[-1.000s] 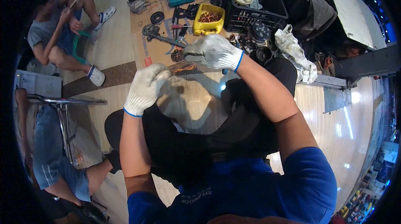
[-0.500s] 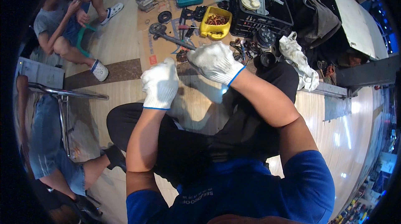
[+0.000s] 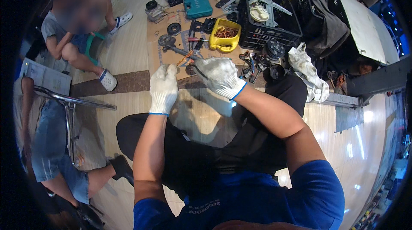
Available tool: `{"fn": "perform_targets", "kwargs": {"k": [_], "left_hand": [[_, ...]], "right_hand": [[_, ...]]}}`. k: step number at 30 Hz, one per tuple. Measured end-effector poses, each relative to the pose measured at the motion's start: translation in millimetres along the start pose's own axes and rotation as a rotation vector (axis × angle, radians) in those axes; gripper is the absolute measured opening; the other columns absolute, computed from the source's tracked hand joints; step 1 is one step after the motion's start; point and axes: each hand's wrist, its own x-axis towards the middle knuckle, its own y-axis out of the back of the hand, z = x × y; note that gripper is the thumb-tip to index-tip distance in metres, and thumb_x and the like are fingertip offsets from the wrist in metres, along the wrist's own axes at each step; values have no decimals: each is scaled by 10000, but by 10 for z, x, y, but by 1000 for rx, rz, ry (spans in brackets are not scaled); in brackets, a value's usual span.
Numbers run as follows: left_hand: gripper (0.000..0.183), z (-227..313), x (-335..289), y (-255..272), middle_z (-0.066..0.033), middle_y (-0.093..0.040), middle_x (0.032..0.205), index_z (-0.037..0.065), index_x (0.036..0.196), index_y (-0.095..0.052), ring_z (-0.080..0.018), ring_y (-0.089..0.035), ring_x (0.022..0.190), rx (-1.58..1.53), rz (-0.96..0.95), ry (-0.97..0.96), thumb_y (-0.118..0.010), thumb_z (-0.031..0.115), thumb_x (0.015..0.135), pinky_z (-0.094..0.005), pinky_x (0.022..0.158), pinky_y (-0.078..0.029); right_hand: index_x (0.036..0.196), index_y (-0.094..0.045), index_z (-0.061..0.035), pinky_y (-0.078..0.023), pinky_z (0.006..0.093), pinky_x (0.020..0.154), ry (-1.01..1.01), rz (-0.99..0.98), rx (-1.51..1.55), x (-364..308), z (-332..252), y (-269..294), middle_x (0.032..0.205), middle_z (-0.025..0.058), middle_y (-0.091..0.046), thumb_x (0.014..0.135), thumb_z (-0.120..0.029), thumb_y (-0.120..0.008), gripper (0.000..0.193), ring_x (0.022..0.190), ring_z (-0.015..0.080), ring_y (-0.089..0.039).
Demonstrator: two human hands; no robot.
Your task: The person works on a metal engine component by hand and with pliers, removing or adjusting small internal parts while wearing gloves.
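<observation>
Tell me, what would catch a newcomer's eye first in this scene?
Two white-gloved hands meet at the centre: the left hand and the right hand, which grips a small tool with orange handles. Just beyond them a yellow tray of small coppery parts lies on cardboard strewn with metal pieces, next to a black crate. At the upper left, another person sits on the floor.

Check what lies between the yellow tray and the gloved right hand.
In the head view, between the yellow tray and the right hand lies brown cardboard with red-handled screwdrivers and small dark metal parts scattered on it.
</observation>
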Motion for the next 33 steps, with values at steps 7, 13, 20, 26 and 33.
{"fn": "perform_targets", "kwargs": {"k": [7, 13, 20, 26, 33], "left_hand": [[202, -127, 55, 41, -170, -678, 785, 66, 933, -652, -368, -664, 735, 405, 148, -445, -600, 255, 981, -460, 661, -516], [106, 14, -25, 32, -150, -632, 718, 87, 919, -648, -362, -630, 678, 506, 76, -686, -682, 184, 892, -468, 632, -493], [100, 122, -69, -26, -134, -612, 707, 95, 895, -639, -352, -616, 663, 441, 112, -846, -694, 177, 879, -463, 632, -483], [121, 149, -118, -46, -162, -638, 727, 68, 884, -663, -363, -631, 676, 371, 16, -672, -699, 183, 888, -446, 633, -495], [183, 4, -71, 22, -217, -673, 801, 24, 913, -660, -382, -675, 755, 81, -380, -39, -641, 203, 940, -440, 671, -517]], "right_hand": [[1287, -626, -93, -559, 407, 870, -148, -257, 293, 33, 444, 378, 1178, 179, -686, 973, -413, -544, 456, 1024, 367, -681], [1263, -659, -76, -530, 388, 937, -305, -262, 376, 107, 473, 562, 1195, 180, -678, 923, -375, -677, 453, 1087, 356, -658], [1112, -717, -63, -539, 452, 830, 2, -249, 328, 10, 323, 264, 1013, 172, -703, 863, -481, -709, 486, 961, 378, -673], [863, -694, -63, -525, 438, 757, 138, -213, 94, 53, 289, 257, 823, 135, -674, 845, -370, -704, 308, 852, 331, -677], [749, -652, -86, -510, 408, 723, 298, -102, -175, 9, 170, 89, 730, 96, -635, 660, -180, -659, 130, 760, 290, -664]]}}
